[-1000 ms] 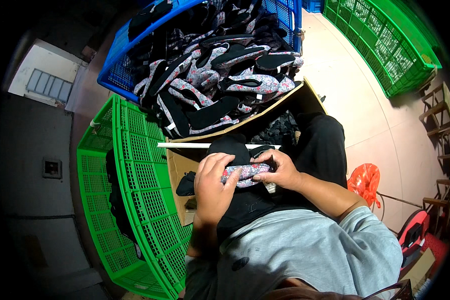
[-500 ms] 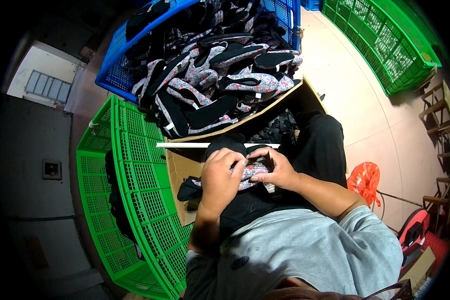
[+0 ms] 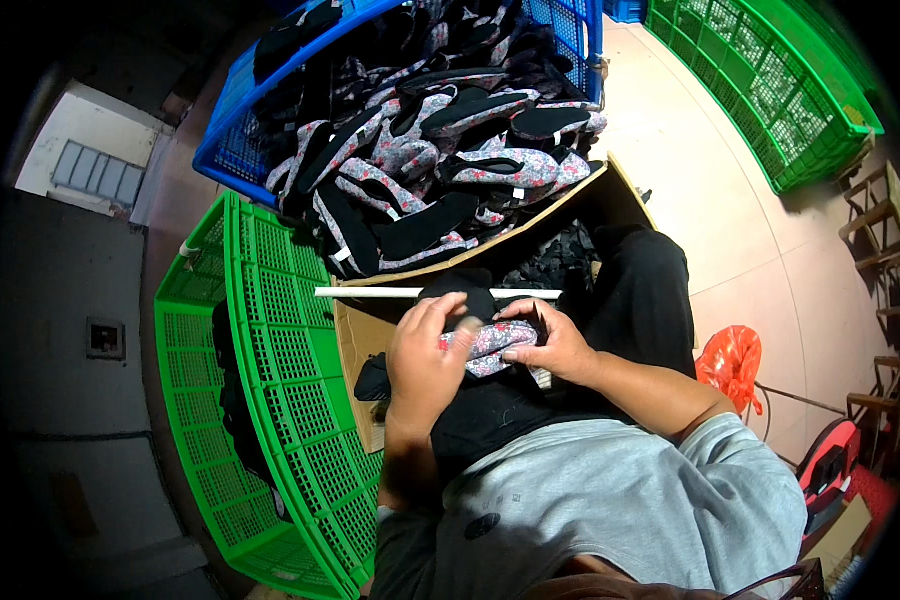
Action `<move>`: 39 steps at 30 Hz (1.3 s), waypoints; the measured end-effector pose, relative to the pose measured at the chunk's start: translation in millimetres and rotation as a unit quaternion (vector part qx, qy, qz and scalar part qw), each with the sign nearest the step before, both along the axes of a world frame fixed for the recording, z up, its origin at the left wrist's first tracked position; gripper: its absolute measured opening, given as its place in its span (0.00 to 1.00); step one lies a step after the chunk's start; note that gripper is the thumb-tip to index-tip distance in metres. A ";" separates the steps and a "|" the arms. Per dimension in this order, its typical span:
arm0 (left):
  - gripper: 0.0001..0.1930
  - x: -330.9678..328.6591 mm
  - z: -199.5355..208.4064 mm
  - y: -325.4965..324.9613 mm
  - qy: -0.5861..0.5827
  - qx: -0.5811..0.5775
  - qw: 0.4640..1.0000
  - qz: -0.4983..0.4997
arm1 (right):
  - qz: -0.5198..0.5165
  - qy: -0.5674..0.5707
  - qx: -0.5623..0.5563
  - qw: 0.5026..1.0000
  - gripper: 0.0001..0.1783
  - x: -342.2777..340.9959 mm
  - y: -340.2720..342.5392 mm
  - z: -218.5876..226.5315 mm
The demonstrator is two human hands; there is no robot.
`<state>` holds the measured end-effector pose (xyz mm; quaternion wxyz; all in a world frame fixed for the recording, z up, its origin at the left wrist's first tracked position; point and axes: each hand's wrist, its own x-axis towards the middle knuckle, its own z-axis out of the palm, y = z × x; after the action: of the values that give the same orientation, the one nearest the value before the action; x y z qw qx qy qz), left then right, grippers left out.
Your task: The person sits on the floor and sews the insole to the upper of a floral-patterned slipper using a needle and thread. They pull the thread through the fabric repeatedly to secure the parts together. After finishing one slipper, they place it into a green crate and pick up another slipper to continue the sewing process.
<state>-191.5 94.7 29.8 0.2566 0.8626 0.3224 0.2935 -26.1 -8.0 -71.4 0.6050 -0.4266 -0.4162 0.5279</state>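
Observation:
A floral slipper [image 3: 485,341], grey and pink with a black opening, lies over my lap. My right hand [image 3: 560,345] grips its right end, thumb on the near side and fingers over the far side. At the slipper's left end, my left hand [image 3: 422,365] has its thumb and fingers spread apart, the thumb slightly blurred; whether it still touches the fabric is hard to see. Just beyond the hands, a white rod [image 3: 370,292] lies across a cardboard box [image 3: 355,335]. Dark scraps [image 3: 550,262] fill part of the box.
A blue crate [image 3: 232,125] heaped with similar slippers [image 3: 400,155] stands ahead. Green crates [image 3: 300,420] stand close on my left, and another green crate [image 3: 760,95] is at the far right. A red plastic bag [image 3: 732,360] sits on the floor to my right.
My left hand has drawn slightly left and its thumb has lifted from the slipper, uncovering more of the floral fabric. The right hand keeps its hold in about the same place.

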 end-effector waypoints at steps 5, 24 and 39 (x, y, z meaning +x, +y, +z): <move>0.26 -6.9 2.1 -0.5 0.220 0.073 0.973 -0.011 | -0.012 0.118 -0.058 0.991 0.22 -0.4 -1.6 4.6; 0.21 -102.9 -126.6 80.0 -0.440 -0.733 0.428 -0.293 | 0.009 0.126 -0.118 0.985 0.09 -11.1 2.4 -13.6; 0.22 -61.0 1.8 9.5 0.233 0.025 0.961 0.148 | 0.018 0.101 -0.078 0.992 0.16 -10.6 3.0 0.7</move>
<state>-252.5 104.3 31.7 0.1065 0.8561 0.4895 0.1272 -36.6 -5.1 -70.7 0.5990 -0.4096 -0.3184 0.6099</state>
